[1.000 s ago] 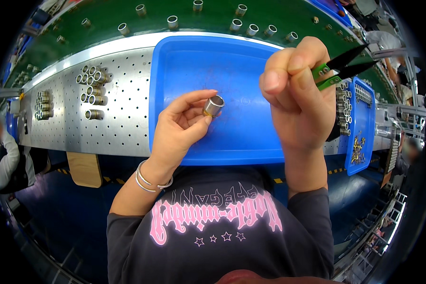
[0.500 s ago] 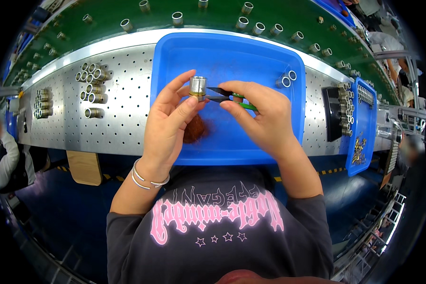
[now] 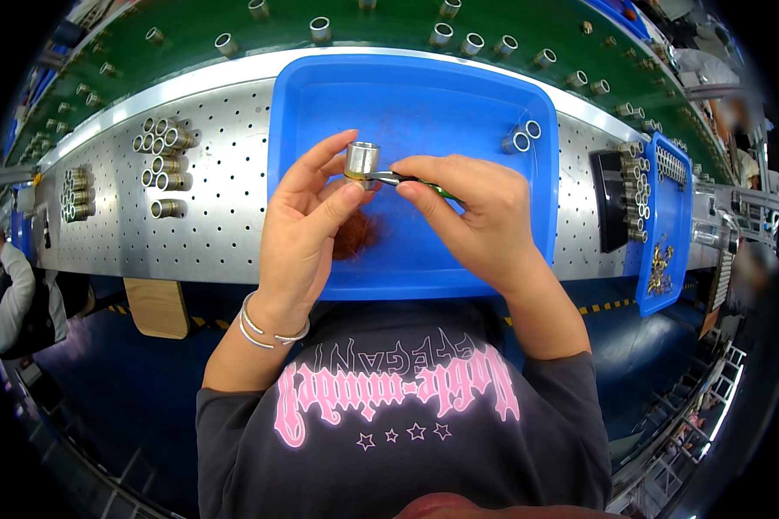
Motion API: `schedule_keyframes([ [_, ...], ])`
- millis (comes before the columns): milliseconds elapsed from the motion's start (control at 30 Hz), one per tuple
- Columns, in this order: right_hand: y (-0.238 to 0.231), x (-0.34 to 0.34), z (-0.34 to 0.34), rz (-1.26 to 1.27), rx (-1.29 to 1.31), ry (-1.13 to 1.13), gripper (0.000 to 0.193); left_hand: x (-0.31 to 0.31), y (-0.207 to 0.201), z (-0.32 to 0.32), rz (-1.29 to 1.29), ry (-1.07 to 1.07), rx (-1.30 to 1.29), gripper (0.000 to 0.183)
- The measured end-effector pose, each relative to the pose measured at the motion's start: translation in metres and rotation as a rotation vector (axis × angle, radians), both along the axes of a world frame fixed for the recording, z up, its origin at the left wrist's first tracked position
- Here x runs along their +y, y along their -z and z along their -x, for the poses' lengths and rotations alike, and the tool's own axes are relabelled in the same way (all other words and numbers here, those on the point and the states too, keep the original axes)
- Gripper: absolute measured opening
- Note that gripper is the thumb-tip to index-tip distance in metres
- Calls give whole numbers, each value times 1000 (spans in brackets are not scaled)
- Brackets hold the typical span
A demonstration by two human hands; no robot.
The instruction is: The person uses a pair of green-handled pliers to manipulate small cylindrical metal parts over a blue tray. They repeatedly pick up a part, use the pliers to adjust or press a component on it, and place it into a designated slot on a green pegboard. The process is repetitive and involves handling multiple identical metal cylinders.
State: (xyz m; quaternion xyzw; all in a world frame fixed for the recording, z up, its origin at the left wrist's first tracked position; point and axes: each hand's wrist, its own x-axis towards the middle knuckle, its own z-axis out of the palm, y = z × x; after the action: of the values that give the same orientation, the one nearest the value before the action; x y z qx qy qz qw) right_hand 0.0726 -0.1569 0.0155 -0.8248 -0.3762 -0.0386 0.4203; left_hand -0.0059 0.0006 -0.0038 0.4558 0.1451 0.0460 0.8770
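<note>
My left hand (image 3: 301, 212) holds a short silver metal sleeve (image 3: 363, 157) upright over the blue tray (image 3: 415, 108), its fingers closed about the brass-toned lower end. From the right, my right hand (image 3: 485, 203) grips a pair of small snips (image 3: 387, 177) with dark blades and green handles. The blades are together, and their tips reach the sleeve's lower edge; whether they pinch a wire there is too small to tell. Below the left fingers a tangle of reddish-brown fine wire (image 3: 355, 238) lies in the tray, partly covered by the hand.
Two metal rings (image 3: 517, 142) lie at the tray's right side. Groups of metal sleeves (image 3: 166, 164) rest on the perforated metal bench (image 3: 225, 208) to the left. Beyond runs a green belt (image 3: 381, 26) carrying more sleeves. Another blue tray (image 3: 666, 225) stands at the right.
The snips' blades, spread apart before, have come together at the sleeve's lower edge. My left hand still holds the sleeve in nearly the same place.
</note>
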Motion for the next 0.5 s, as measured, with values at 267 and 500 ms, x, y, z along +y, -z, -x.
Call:
schedule_keyframes([
  [267, 2, 0, 2, -94, 152, 13, 10, -1, -2, -1, 22, 22, -3, 45],
  [500, -6, 3, 1, 19, 378, -26, 14, -2, -3, -2, 96, 50, 14, 45],
])
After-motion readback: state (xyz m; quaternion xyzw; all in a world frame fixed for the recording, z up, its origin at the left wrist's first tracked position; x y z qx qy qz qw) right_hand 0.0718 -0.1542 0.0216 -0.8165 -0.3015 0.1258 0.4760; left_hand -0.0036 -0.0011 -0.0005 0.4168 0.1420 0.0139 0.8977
